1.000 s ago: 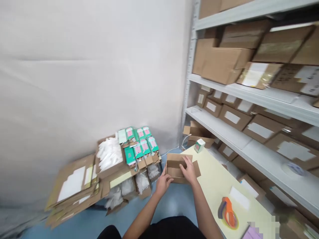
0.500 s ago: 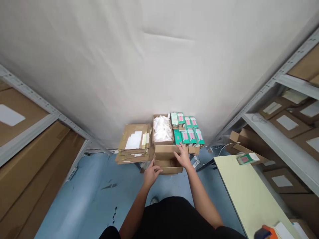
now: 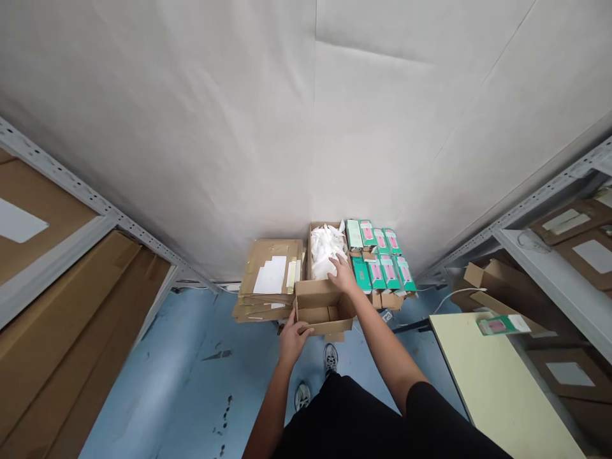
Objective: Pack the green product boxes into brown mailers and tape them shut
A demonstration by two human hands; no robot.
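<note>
An open, empty-looking cardboard box (image 3: 319, 315) is held in front of me, its near side tilted toward me. My left hand (image 3: 292, 338) grips the box's left near corner, thumb along the front edge. Over the box's far right side reaches my right hand (image 3: 342, 275), its fingers stretched out onto white packets (image 3: 326, 243) that fill a second carton (image 3: 312, 224) behind. Whether the fingertips have hold of a packet cannot be made out. Green-and-pink product boxes (image 3: 389, 271) stand in rows just right of that carton.
Stacked flattened cardboard (image 3: 253, 264) lies to the left of the packets. A pale yellow table (image 3: 497, 389) at right carries one green-and-pink box (image 3: 502, 325). Shelves with cartons (image 3: 81, 319) flank both sides; a grey-white wall (image 3: 239, 127) rises behind.
My right hand has left the right side of the cardboard box and moved forward to the white packets. My left hand stays on the box. The view has shifted left.
</note>
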